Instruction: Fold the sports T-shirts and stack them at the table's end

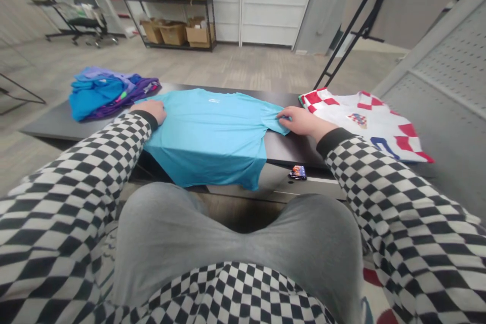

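Observation:
A light blue T-shirt [212, 131] lies spread on the dark table [53, 122], its hem hanging over the near edge. My left hand [152, 110] rests on the shirt's left sleeve with its fingers curled down onto the cloth. On the other side, my right hand [299, 120] pinches the edge of the right sleeve between thumb and fingers. Both arms wear black-and-white checkered sleeves.
A pile of blue and purple clothes [106, 91] sits at the table's left end. A red-and-white checkered jersey [364, 121] lies at the right. A small dark object [298, 172] rests on the ledge below the table edge. Shelves with cardboard boxes [170, 5] stand behind.

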A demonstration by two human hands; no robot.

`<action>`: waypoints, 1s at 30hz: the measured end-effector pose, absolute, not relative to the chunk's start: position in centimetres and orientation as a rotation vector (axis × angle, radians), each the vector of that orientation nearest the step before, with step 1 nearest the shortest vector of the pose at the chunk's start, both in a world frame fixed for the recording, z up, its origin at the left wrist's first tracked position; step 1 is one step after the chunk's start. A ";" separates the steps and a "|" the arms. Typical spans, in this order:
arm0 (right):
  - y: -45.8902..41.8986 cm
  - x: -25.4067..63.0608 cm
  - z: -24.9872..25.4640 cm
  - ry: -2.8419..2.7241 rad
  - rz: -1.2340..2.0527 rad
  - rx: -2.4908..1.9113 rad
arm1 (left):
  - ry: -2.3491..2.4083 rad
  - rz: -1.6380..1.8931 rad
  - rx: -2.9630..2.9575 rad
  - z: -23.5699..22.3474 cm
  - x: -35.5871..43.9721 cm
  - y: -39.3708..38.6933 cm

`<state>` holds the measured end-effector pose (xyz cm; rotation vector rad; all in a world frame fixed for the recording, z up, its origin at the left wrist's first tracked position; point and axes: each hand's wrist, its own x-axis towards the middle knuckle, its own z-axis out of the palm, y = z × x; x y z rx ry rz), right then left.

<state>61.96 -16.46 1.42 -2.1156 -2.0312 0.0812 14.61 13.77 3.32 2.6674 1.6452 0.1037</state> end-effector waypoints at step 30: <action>-15.5 61.7 -1.6 -1.695 -0.078 -2.208 | 2.000 1.075 2.305 5.0 5.2 8.3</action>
